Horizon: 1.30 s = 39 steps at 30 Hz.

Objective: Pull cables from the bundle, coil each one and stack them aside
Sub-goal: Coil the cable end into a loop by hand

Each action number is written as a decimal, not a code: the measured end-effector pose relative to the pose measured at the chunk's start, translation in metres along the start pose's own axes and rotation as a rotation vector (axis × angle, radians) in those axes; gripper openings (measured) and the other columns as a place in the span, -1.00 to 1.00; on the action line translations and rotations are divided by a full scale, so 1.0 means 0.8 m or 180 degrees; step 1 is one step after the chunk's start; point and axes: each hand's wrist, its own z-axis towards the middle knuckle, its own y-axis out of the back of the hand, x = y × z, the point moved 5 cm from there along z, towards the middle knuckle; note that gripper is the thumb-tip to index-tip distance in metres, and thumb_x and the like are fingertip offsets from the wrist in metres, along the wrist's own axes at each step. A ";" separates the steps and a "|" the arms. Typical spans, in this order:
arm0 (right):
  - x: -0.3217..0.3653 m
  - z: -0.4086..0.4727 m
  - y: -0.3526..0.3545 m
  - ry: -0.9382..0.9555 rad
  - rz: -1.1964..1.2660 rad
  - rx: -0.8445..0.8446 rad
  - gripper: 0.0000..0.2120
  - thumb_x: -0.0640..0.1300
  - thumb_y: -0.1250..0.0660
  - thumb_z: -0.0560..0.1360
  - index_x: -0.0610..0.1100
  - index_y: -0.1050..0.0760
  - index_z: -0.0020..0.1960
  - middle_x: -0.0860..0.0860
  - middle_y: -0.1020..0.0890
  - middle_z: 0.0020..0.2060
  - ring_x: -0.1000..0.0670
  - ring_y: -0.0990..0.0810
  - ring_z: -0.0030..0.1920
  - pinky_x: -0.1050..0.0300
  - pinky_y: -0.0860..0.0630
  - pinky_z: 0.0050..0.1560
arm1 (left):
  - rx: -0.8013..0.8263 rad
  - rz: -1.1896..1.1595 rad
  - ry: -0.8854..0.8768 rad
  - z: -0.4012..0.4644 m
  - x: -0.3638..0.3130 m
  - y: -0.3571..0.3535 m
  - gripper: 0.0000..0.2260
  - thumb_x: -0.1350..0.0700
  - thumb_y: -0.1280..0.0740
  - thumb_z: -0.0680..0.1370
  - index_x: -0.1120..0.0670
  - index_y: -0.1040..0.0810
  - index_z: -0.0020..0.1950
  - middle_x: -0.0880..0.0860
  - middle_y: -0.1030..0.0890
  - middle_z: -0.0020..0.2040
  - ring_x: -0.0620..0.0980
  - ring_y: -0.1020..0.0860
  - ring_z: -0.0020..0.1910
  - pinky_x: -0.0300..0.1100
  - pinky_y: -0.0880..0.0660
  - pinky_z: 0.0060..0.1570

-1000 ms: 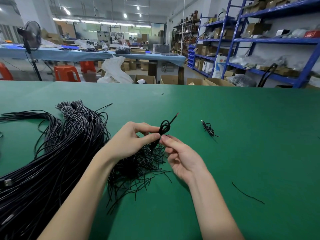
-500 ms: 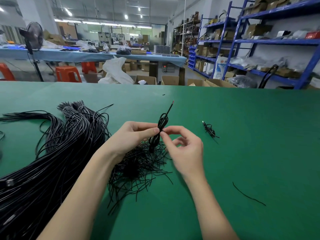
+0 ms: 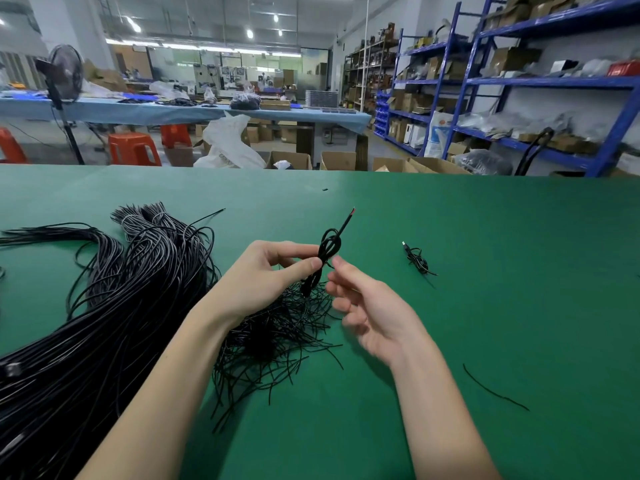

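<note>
Two hands work over the green table. On it lie one large bundle of black cables at the left, one loose tangle beneath the hands, one small coil set apart at the right, and one stray strand. The left hand pinches a looped black cable, its red-tipped end pointing up. The right hand is beside the cable, palm up and fingers relaxed, holding nothing.
</note>
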 end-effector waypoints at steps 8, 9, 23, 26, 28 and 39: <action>0.002 0.006 0.001 0.0070 0.0118 -0.0217 -0.83 -0.06 -0.52 0.47 -0.17 -0.69 -0.05 -0.03 -0.75 -0.20 0.18 -0.47 -0.51 0.41 -0.26 -0.62 | -0.0284 0.0323 -0.0154 0.002 -0.001 0.000 -0.84 -0.02 -0.46 0.54 -0.11 -0.72 0.11 -0.11 -0.70 -0.08 -0.18 -0.54 -0.16 -0.40 -0.36 -0.19; 0.001 0.007 0.001 0.0060 0.0151 -0.0257 -0.83 -0.07 -0.52 0.47 -0.17 -0.68 -0.06 -0.04 -0.75 -0.20 0.18 -0.47 -0.51 0.41 -0.26 -0.62 | -0.0297 0.0349 -0.0172 0.002 -0.001 -0.001 -0.84 -0.01 -0.46 0.54 -0.10 -0.72 0.11 -0.16 -0.69 -0.09 -0.19 -0.54 -0.16 -0.44 -0.35 -0.21; -0.002 0.009 0.008 0.0672 0.0431 -0.0574 -0.91 -0.33 -0.49 0.47 -0.21 -0.67 -0.05 -0.05 -0.69 -0.27 0.18 -0.45 -0.48 0.38 -0.33 -0.54 | -0.0348 0.0418 -0.0039 0.002 -0.004 -0.008 -0.93 -0.06 -0.48 0.52 -0.28 -0.69 -0.07 0.03 -0.72 -0.14 -0.13 -0.57 -0.31 -0.34 -0.41 -0.16; 0.002 0.013 0.007 0.1231 0.0240 -0.0731 -0.90 -0.33 -0.50 0.47 -0.15 -0.69 -0.09 -0.04 -0.65 -0.35 0.14 -0.46 -0.49 0.31 -0.43 -0.47 | -0.0276 -0.0052 0.0159 0.003 -0.005 -0.014 -0.90 0.04 -0.46 0.55 -0.08 -0.73 0.05 -0.11 -0.74 -0.06 -0.26 -0.66 -0.04 -0.32 -0.49 0.07; 0.007 0.009 0.011 0.1845 -0.0329 -0.0989 -0.87 -0.30 -0.52 0.47 -0.07 -0.71 -0.11 0.00 -0.68 -0.37 0.14 -0.50 -0.47 0.22 -0.53 -0.41 | -0.0317 -0.0311 0.0404 0.005 -0.001 -0.017 -0.87 0.04 -0.46 0.55 -0.02 -0.73 0.07 -0.18 -0.72 -0.10 -0.41 -0.61 -0.19 -0.42 -0.48 0.01; 0.010 0.002 0.014 0.1149 0.0073 -0.0404 -0.86 -0.10 -0.39 0.58 -0.15 -0.68 -0.01 -0.01 -0.74 -0.17 0.08 -0.56 -0.38 0.26 -0.49 -0.46 | -0.0268 0.0101 0.0004 0.003 0.000 -0.011 -0.89 -0.02 -0.46 0.55 -0.20 -0.71 0.05 -0.14 -0.72 -0.10 -0.17 -0.59 -0.16 -0.41 -0.42 -0.10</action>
